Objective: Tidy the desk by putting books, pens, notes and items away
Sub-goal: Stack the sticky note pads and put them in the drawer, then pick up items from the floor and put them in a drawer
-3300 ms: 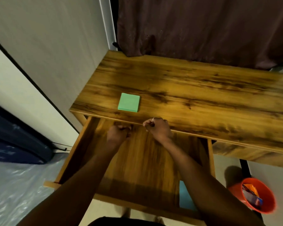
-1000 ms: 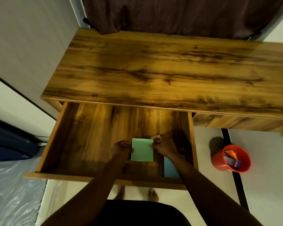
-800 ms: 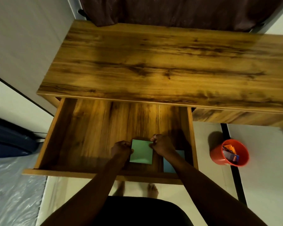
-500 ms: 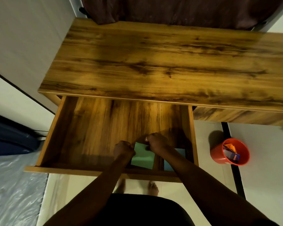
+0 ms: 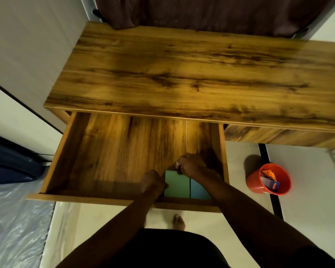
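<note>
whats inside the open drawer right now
A green note pad beside a blue note pad, at the drawer's front right. Both hands and forearms cover part of each pad.

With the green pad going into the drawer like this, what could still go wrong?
1. Both hands, left and right, are inside the open drawer on the green pad; closing it too soon could pinch fingers.
2. The green pad sits edge to edge with the blue pad; a nudge could ride one over the other.
3. The drawer sticks far out; leaning on it might strain it.
</note>
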